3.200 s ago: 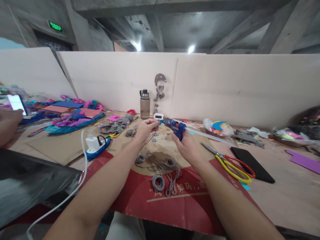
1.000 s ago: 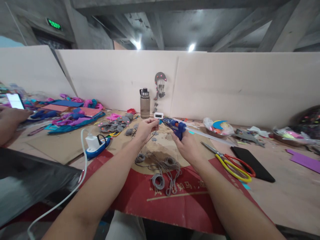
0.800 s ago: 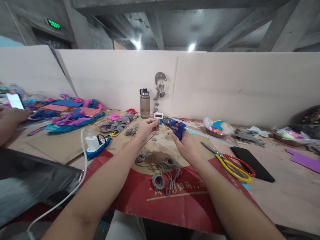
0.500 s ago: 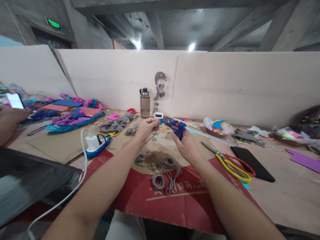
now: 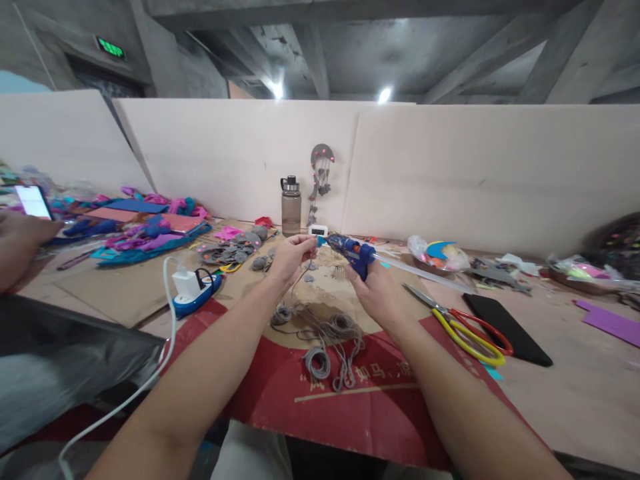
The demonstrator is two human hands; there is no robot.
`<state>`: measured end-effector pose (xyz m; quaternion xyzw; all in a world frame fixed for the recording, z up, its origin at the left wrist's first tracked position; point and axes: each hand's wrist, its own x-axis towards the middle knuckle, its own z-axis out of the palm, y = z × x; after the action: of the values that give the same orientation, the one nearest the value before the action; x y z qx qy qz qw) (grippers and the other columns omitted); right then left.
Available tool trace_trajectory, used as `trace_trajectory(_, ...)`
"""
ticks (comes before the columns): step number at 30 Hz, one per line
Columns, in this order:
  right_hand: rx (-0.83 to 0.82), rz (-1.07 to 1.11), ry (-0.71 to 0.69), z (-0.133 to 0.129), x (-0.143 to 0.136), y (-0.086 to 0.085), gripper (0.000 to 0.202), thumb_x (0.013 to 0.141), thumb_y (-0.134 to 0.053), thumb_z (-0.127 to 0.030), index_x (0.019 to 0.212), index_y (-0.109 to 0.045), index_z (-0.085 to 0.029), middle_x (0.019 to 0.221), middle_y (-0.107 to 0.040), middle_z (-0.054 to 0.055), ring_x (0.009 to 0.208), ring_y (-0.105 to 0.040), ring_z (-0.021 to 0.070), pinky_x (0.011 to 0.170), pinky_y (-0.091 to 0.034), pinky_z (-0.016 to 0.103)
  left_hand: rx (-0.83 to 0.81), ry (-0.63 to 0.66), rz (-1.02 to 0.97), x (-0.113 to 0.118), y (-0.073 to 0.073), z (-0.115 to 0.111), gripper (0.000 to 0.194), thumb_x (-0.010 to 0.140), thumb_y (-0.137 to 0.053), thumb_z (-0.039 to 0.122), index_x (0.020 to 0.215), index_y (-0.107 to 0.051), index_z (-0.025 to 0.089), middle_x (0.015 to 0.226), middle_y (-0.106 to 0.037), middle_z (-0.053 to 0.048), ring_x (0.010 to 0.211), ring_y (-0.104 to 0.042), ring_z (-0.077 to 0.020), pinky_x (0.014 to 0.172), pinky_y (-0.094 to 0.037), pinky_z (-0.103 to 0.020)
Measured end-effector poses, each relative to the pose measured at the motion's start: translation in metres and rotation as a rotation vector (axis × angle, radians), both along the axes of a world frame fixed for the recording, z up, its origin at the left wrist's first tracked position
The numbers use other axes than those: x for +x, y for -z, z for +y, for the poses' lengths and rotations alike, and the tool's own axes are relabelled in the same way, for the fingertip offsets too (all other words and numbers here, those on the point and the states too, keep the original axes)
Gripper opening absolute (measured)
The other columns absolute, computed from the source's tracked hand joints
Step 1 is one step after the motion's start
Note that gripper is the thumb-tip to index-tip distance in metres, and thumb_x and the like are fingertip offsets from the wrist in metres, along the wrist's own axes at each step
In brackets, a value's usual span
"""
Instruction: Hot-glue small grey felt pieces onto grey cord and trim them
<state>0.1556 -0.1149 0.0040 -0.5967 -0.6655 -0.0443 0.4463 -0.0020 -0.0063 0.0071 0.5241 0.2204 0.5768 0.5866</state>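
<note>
My left hand (image 5: 294, 259) is closed in a pinch, with a grey cord (image 5: 299, 279) running down from its fingers. My right hand (image 5: 376, 288) grips a blue hot glue gun (image 5: 353, 252), its front end pointing left at the pinched fingertips. A small bright blue bit (image 5: 321, 241) sits between the gun's front and those fingers; I cannot tell whether it belongs to the gun. A long translucent glue stick (image 5: 417, 271) sticks out of the gun's back. Below both hands, loose coils of grey cord (image 5: 320, 362) lie on a red and tan cardboard sheet (image 5: 350, 423).
Scissors (image 5: 465, 330) lie beside a black phone-like slab (image 5: 510, 328) at right. A bottle (image 5: 291, 208) and a small white digital display (image 5: 318, 231) stand behind my hands. Grey felt pieces (image 5: 230, 250) and a blue power strip (image 5: 197, 297) lie left. Another person's hand (image 5: 25, 233) is far left.
Both hands stay nearly in place, the left hand and the glue gun's front still close together. The whole view has shifted slightly.
</note>
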Motion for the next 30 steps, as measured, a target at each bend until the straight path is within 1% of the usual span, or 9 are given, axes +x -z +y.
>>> trace_trajectory(4, -0.004, 0.0, 0.007, -0.0003, 0.0003, -0.0003, 0.038, 0.085, -0.045, -0.04, 0.108, -0.058, -0.012, 0.097, -0.066, 0.015, 0.09, -0.061, 0.0282, 0.078, -0.047, 0.04, -0.006, -0.001, -0.022, -0.0001, -0.0008, -0.0001, 0.027, 0.056, -0.079, 0.032, 0.064, -0.062, 0.013, 0.059, -0.054, 0.0, 0.054, -0.047, -0.0076, 0.058, -0.041, -0.024)
trace_trajectory(7, 0.013, -0.006, 0.003, -0.0003, 0.0002, -0.0004, 0.039, 0.085, -0.045, -0.04, 0.109, -0.057, -0.013, 0.1, -0.066, 0.016, 0.093, -0.06, 0.0285, 0.08, -0.047, 0.04, -0.008, -0.004, -0.021, -0.0003, -0.0016, -0.0013, 0.027, 0.055, -0.079, 0.032, 0.063, -0.061, 0.013, 0.059, -0.054, 0.0, 0.054, -0.047, -0.0074, 0.058, -0.041, -0.024)
trace_trajectory(10, 0.017, -0.005, -0.021, 0.0001, 0.0001, 0.0001, 0.038, 0.086, -0.044, -0.04, 0.11, -0.057, -0.013, 0.102, -0.065, 0.015, 0.097, -0.06, 0.0284, 0.081, -0.046, 0.04, -0.002, 0.002, -0.005, -0.0003, -0.0015, -0.0019, 0.026, 0.058, -0.078, 0.031, 0.064, -0.062, 0.012, 0.059, -0.054, 0.0, 0.054, -0.048, -0.0078, 0.057, -0.04, -0.024)
trace_trajectory(15, 0.015, 0.006, -0.023, 0.0004, -0.0006, 0.0006, 0.039, 0.085, -0.044, -0.04, 0.108, -0.058, -0.012, 0.099, -0.065, 0.016, 0.097, -0.059, 0.0292, 0.082, -0.046, 0.041, 0.026, 0.026, 0.014, 0.0001, -0.0003, -0.0016, 0.024, 0.062, -0.076, 0.031, 0.064, -0.061, 0.012, 0.058, -0.054, 0.0, 0.053, -0.047, -0.0076, 0.055, -0.037, -0.023)
trace_trajectory(21, 0.002, 0.007, -0.018, -0.0005, -0.0014, -0.0002, 0.04, 0.085, -0.044, -0.041, 0.11, -0.057, -0.012, 0.102, -0.065, 0.016, 0.096, -0.06, 0.0293, 0.082, -0.045, 0.041, 0.006, 0.032, 0.037, 0.0009, 0.0006, -0.0015, 0.027, 0.06, -0.076, 0.033, 0.068, -0.062, 0.011, 0.059, -0.054, 0.0, 0.053, -0.047, -0.0072, 0.054, -0.037, -0.022)
trace_trajectory(30, 0.017, 0.005, -0.04, -0.0007, -0.0025, -0.0006, 0.04, 0.086, -0.044, -0.041, 0.111, -0.057, -0.012, 0.1, -0.066, 0.016, 0.095, -0.06, 0.0294, 0.081, -0.046, 0.04, 0.019, 0.057, 0.045, 0.0024, 0.0004, -0.0022, 0.025, 0.06, -0.075, 0.031, 0.065, -0.06, 0.011, 0.057, -0.054, 0.0, 0.052, -0.046, -0.0066, 0.053, -0.037, -0.021)
